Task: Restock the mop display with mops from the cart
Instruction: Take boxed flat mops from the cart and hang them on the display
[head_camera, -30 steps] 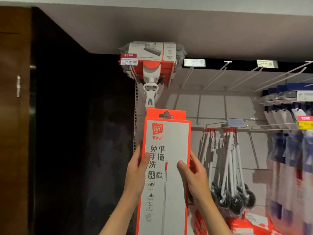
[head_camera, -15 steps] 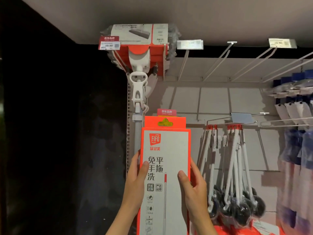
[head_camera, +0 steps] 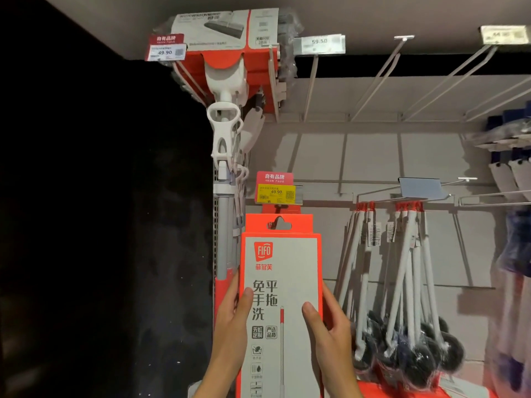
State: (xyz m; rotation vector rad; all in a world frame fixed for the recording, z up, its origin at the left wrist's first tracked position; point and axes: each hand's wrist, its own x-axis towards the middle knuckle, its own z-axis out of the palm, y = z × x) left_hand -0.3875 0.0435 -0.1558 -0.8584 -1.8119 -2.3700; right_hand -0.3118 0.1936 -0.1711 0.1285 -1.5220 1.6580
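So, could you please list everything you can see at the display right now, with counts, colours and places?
Boxed mop: one, orange and white, centre, held up with its hanging slot just below the yellow tag.
Yellow price tag: one, yellow under a red header, on the peg above the box.
Hanging flat mops: several, orange and white heads, top left, handles hanging down.
Red price tag: one, top left.
White price tag: one, top centre.
Empty pegs: several, grey, upper right.
Round-headed brushes: a bundle, white handles with black heads, lower right.
Blue packs: several, right edge, blurred.
Left hand: grips the box's left edge.
Right hand: grips its right edge.
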